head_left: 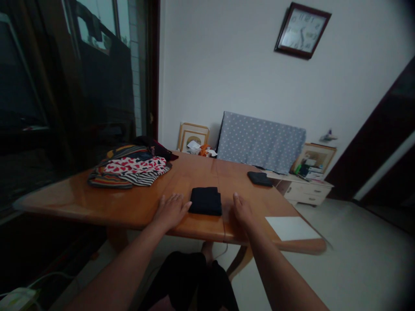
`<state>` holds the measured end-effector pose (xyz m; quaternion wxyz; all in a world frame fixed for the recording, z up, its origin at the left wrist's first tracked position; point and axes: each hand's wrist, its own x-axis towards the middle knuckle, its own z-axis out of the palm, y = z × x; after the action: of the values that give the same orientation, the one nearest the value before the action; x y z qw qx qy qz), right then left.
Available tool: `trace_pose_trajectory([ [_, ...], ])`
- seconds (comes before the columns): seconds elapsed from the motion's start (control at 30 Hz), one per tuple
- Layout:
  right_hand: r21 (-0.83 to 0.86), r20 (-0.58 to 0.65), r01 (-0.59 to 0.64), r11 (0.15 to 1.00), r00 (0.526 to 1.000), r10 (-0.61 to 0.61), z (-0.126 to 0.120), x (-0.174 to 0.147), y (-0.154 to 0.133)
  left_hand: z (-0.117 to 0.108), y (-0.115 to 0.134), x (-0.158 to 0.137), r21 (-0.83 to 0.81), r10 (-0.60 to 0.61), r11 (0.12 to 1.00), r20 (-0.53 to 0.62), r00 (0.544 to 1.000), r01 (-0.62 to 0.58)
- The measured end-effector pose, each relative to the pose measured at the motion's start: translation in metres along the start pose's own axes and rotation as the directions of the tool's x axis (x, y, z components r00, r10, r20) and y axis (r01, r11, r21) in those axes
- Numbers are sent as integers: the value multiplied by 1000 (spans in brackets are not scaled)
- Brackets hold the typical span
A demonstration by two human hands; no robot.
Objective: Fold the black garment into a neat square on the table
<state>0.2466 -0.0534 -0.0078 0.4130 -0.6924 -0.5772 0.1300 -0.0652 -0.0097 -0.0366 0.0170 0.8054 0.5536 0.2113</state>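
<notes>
Head view: we see a dark folded cloth (205, 201) lying flat on the wooden counter (194, 172), near the edge closest to us and between our 2 hands. Our left hand (170, 211) rests palm down just left of it, fingers a little spread, with the thumb at the cloth's left edge; that grip is wide and holds nothing. Our right hand (243, 211) stands on its side to the right, apart from the cloth; we see nothing in that grip, but most of its fingers are hidden, so we cannot tell how far they curl. The cloth makes a compact rectangle with a small step at its upper right corner, so we judge its folding to be all but done. Farther right, another folded piece (259, 178) lies near the counter's far edge, and we take it as finished. Nearer us on that side lies a white sheet (292, 228). To the left, a loose clothes heap (129, 166), striped, red-patterned and dark, looks unfolded; we judge most of the work to be left there. Beyond the counter hangs a dotted grey-blue cover (259, 140), with a white cabinet (306, 193) to its right and a clock (303, 31) above.
</notes>
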Motion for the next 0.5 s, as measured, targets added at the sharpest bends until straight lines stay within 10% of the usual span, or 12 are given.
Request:
trace_pose_trajectory([
  [0.5, -484, 45, 37, 875, 999, -17, 9, -58, 16, -12, 0, -9, -1, 28, 1000, -82, 996, -28],
])
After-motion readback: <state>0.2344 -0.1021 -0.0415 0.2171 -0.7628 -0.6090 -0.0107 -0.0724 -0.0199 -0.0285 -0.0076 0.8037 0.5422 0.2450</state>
